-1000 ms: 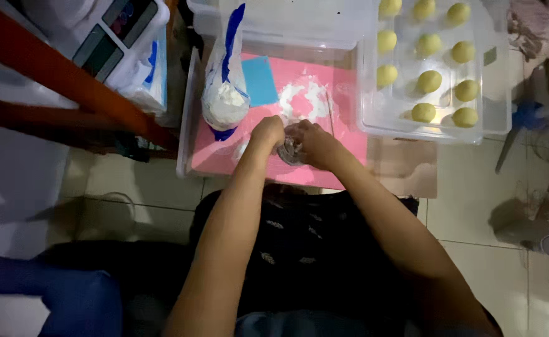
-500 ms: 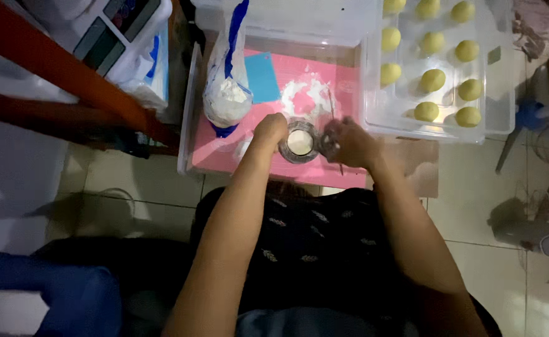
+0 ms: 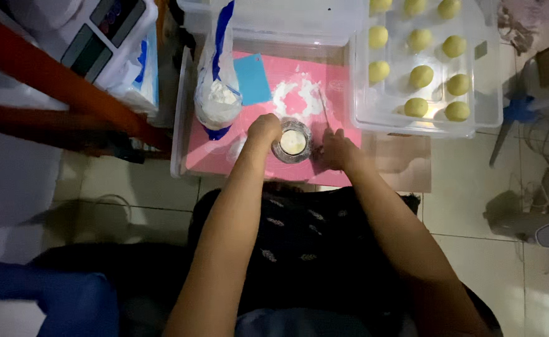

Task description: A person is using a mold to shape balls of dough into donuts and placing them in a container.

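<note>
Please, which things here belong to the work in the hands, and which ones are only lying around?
In the work:
- left hand against the round clear mould holding pale dough
- right hand beside that mould
- pink work mat, dusted with white flour

Lying about:
- clear plastic bag of flour
- blue flat scraper
- clear tray of yellow dough balls
- white kitchen scale

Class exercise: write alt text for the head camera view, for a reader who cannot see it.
Seen from above, a person's left hand holds a small round clear container on a pink mat, with the right hand just beside it. A bag of flour stands at left, and a clear tray of yellow dough balls at right.
</note>
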